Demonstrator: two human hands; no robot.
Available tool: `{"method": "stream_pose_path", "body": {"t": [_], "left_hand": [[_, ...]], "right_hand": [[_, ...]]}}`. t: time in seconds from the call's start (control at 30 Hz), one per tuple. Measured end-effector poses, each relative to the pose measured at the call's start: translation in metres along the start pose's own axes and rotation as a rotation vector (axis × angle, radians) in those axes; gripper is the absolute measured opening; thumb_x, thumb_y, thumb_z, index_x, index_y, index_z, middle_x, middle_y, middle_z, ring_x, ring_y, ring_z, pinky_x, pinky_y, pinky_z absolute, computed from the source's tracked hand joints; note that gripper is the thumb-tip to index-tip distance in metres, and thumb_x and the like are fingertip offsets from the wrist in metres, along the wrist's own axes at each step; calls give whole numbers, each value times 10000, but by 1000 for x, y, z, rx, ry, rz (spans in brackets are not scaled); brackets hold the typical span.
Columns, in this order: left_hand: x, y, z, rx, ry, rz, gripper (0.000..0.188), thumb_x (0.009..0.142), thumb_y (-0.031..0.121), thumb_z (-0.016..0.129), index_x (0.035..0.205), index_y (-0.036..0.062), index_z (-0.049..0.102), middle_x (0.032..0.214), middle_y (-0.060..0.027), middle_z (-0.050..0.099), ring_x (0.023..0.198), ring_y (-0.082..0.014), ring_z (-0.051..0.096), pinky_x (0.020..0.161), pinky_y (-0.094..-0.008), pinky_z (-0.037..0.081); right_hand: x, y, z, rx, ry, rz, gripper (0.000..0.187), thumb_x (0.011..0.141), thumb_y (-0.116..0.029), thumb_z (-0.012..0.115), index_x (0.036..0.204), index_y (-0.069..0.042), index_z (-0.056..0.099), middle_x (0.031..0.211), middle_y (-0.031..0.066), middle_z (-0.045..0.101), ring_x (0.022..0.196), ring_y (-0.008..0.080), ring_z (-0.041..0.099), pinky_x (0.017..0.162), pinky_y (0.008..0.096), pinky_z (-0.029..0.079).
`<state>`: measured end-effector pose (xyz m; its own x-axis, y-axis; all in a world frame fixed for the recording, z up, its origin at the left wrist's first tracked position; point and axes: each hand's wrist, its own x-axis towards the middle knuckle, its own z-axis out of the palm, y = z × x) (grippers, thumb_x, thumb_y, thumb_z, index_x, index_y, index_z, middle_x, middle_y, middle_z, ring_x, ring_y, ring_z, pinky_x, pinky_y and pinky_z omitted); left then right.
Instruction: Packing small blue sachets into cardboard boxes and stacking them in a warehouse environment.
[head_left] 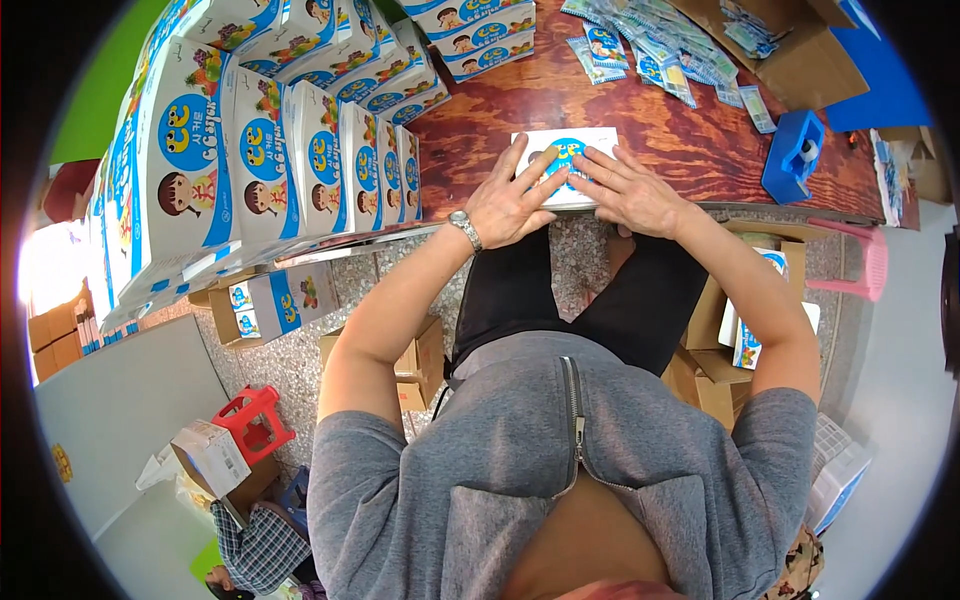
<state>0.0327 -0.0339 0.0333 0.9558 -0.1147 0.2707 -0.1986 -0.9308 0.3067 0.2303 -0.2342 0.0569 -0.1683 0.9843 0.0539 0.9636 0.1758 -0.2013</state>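
On my feed the flat box (569, 146) sits at the table's (480, 115) near edge, my landmark: box stacks (262, 150) to its left, tape dispenser (795, 158) to its right, loose sachets (665, 50) beyond-right, then an open carton (818, 72) with more inside.

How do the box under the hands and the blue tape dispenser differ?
The box is mostly white with printing; the tape dispenser is blue. The left hand and right hand rest on the box; neither touches the tape dispenser. Both things sit on the wooden table.
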Motion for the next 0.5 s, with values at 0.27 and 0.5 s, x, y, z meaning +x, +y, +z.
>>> {"method": "stream_pose_path", "body": {"t": [0.27,0.5], "left_hand": [[19,3,12,66,37,35,763,776,418,765,1437,165,480,1537,-114,384,1399,-450,331,1125,-561,339],[8,13,25,129,238,49,577,817,198,752,1320,-6,554,1387,-212,538,1326,-388,474,1080,-536,377]], "right_hand": [[-17,12,32,-23,135,69,667,875,-221,664,1493,-196,414,1533,105,406,1444,310,338,1176,519,269],[-6,-2,25,268,331,45,520,895,-197,672,1396,-155,540,1473,131,477,1395,356,411,1104,456,396]]}}
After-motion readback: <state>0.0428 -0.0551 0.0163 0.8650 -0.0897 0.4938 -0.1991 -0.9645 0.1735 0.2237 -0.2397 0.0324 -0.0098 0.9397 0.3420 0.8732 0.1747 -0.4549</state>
